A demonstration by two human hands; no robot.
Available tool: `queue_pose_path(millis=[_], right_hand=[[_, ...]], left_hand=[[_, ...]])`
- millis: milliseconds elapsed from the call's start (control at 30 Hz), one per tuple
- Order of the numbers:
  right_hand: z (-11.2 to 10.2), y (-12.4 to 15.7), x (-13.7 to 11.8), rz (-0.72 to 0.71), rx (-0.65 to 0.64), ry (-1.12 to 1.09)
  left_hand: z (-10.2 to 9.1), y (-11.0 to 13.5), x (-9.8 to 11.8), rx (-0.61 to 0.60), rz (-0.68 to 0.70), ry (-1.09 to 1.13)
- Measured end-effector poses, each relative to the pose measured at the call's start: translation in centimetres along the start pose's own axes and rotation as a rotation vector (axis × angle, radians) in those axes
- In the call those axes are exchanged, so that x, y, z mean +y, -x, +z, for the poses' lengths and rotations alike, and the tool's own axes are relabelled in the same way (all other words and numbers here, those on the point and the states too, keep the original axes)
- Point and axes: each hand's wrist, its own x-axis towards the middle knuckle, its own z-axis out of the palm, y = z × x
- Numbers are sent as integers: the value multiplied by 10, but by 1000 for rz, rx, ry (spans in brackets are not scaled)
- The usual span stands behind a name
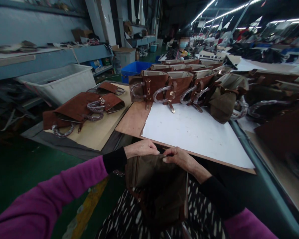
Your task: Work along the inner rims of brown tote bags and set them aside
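Observation:
An open brown handbag [159,186] rests on my lap, its dark olive lining showing. At the bag's far rim, my left hand [142,148] is closed with its fingertips pinching the edge. Just to the right, my right hand [180,160] pinches the same rim between thumb and fingers. The two sets of fingertips are close together. Whatever small part may lie between them is hidden. Beyond my hands, a white sheet [189,129] lies on a brown board [132,121] at the table edge.
Several upright brown handbags [180,83] with plastic-wrapped handles line the table's back. More bags [77,106] lie on a cardboard-covered surface at left. A grey bin [62,79] and a blue crate [136,69] stand behind. A masked person [180,48] sits at the far end.

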Motion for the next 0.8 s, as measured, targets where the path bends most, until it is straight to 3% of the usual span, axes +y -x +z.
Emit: queue_pose_path(millis=[367, 800], right_hand=[[-3, 16, -10, 9, -2, -138], [-1, 5, -7, 136, 45, -56]], left_hand=[[7, -3, 6, 44, -7, -102], [13, -11, 15, 60, -93, -138]])
